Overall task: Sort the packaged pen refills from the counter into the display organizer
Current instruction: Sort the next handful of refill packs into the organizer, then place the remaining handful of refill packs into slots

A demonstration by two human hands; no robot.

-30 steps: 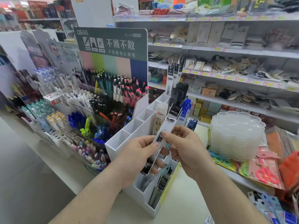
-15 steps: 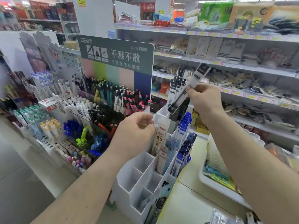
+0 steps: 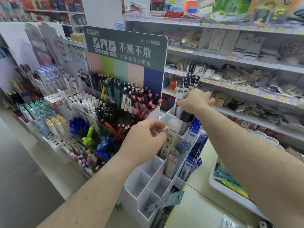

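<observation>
Now that the black refill pack (image 3: pixel 179 94) has come down from mid-air, the right hand (image 3: pixel 195 101) is pinching it into the organizer's (image 3: pixel 148 171) rearmost slot, while the left hand (image 3: pixel 144 139) is pinching a neighbouring clear pack (image 3: pixel 171 137).

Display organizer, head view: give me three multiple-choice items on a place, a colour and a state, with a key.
1. Where is the right hand's refill pack going?
A. the white organizer's far end
B. its nearest slot
C. the floor

2. What colour is the pen display's header sign?
A. red
B. dark green
C. yellow

3. What is the left hand doing?
A. hanging idle
B. pinching the 0.5 refill pack
C. pressing the counter

Key: 1 A, the pack stands in the far compartment; 2 B, white characters on green; 3 B, fingertips meet at the pack's edge.
</observation>
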